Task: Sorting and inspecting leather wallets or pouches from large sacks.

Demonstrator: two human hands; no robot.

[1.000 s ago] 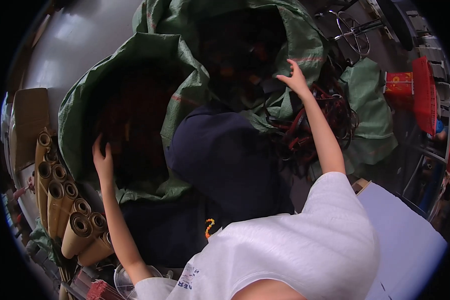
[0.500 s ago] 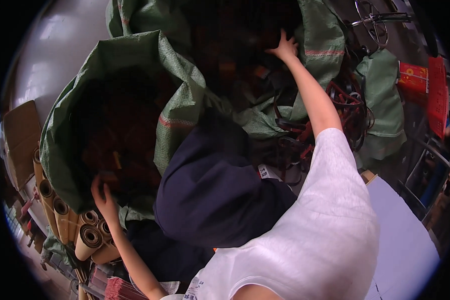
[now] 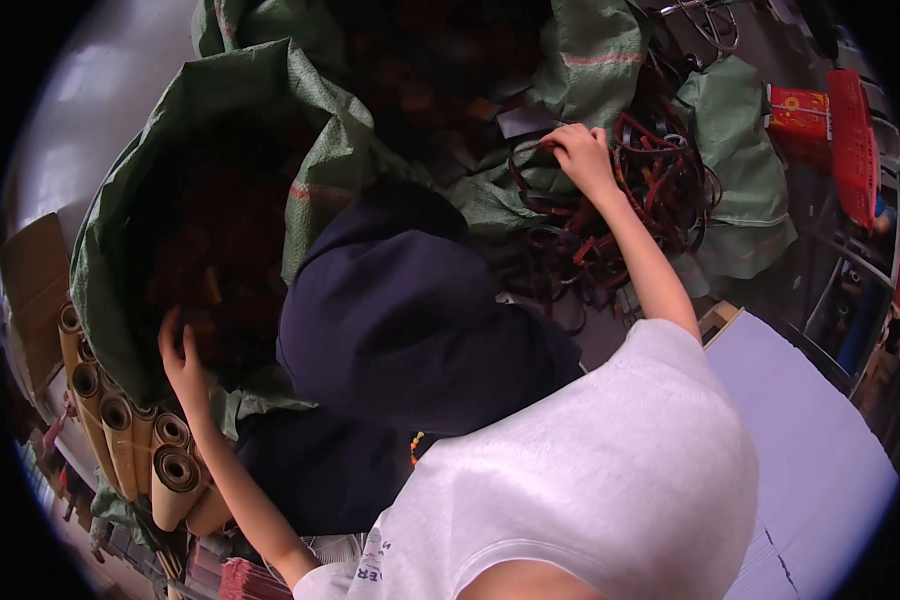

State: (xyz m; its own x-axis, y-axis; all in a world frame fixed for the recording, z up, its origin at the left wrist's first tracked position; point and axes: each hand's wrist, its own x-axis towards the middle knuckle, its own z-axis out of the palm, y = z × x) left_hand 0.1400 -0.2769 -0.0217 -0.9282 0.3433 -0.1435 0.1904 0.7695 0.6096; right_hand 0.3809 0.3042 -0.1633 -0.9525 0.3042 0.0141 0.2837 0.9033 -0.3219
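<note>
My left hand (image 3: 183, 365) is at the near edge of a large green woven sack (image 3: 305, 130), thumb and fingers apart, with nothing in it. Inside that sack lie dim brown and orange scraps (image 3: 213, 285) that I cannot make out well. My right hand (image 3: 582, 158) is over a tangled heap of dark red and black straps (image 3: 670, 185). Its fingers curl down and pinch a dark strap (image 3: 523, 165) that loops down on the left. Just beyond the fingers lies a flat grey piece (image 3: 526, 122) at the mouth of a second green sack (image 3: 595, 50).
Rolls of brown paper (image 3: 176, 470) stand beside the left sack, with a cardboard sheet (image 3: 32, 295) behind. At the right are a folded green sack (image 3: 735, 150), a red box (image 3: 800, 115), a red plastic basket (image 3: 852, 150) and a large white board (image 3: 800, 430). Dark cloth covers my legs.
My right hand has come back from inside the far sack to the strap heap, and its spread fingers have closed on a strap. My left hand stays at the left sack's edge.
</note>
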